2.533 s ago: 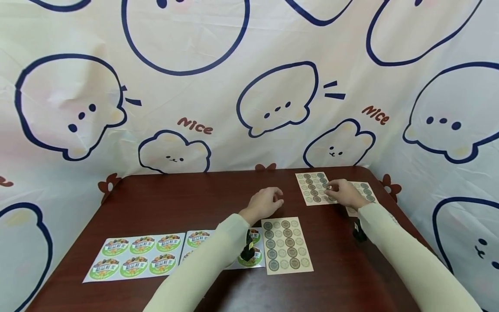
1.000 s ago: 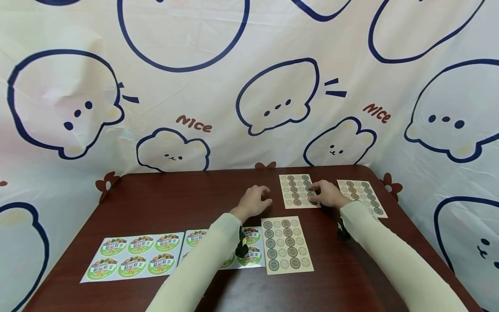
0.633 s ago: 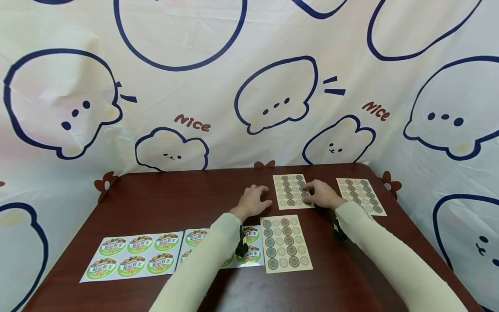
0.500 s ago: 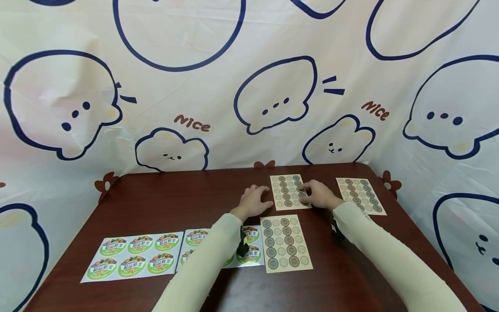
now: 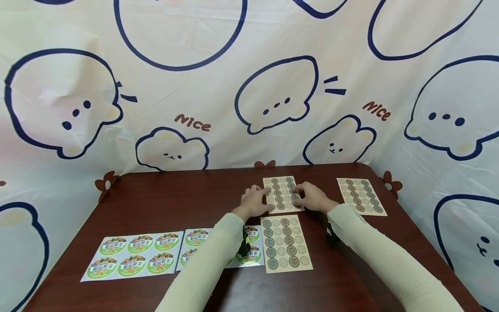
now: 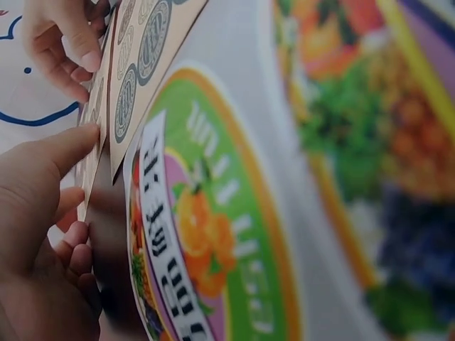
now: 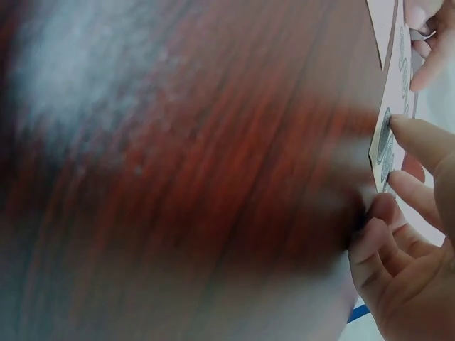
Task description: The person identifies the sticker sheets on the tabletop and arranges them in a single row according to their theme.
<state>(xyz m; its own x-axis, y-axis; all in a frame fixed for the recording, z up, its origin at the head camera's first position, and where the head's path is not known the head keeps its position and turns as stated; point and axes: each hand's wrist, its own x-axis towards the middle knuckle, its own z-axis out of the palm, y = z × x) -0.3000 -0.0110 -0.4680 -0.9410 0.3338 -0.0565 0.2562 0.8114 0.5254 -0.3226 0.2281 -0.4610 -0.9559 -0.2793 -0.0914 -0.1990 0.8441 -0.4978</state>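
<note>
My right hand [image 5: 315, 197] grips the right edge of a beige sticker sheet [image 5: 281, 182] with rows of round labels, thumb and forefinger at the edge. At the sheet's left edge my left hand [image 5: 253, 201] touches with thumb and forefinger, loosely bent. In the left wrist view, the left thumb [image 6: 67, 148] overlaps the sheet's edge. The right wrist view shows the right fingers [image 7: 419, 195] against the sheet's corner. Just in front of this sheet lies a second beige sheet [image 5: 286, 243], nearly lined up with it.
A third beige sheet [image 5: 361, 196] lies at the table's right rear. White sheets with green fruit labels lie on the left, one fully visible [image 5: 132, 256], another [image 5: 195, 238] partly behind the left forearm. A cartoon-print cloth [image 5: 222, 99] hangs around the brown table [image 5: 171, 199].
My right hand has slid the beige sheet leftward from beside the right-hand sheet to my left hand. The left hand moved slightly left, then back right, and now touches the sheet's left edge.
</note>
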